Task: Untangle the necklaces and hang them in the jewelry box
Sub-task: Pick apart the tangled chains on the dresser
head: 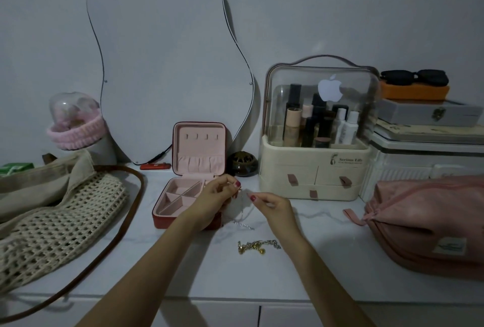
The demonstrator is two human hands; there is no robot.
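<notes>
A small red jewelry box (pixel 167 199) with pink lining stands open on the white tabletop, several hooks in its raised lid. Just right of it, my left hand (pixel 217 197) pinches one end of a thin silver necklace (pixel 242 218), and my right hand (pixel 272 205) pinches the chain a little to the right. The silver chain hangs down between both hands, its lower end on the table. A gold chain necklace (pixel 258 244) lies bunched on the table in front of my right forearm.
A woven bag (pixel 57 224) with a brown strap covers the left. A cosmetics organizer (pixel 314 169) stands back right, a pink pouch (pixel 424 224) at the right edge. A dark round jar (pixel 242 164) sits behind the box, a wavy mirror (pixel 167 65) on the wall.
</notes>
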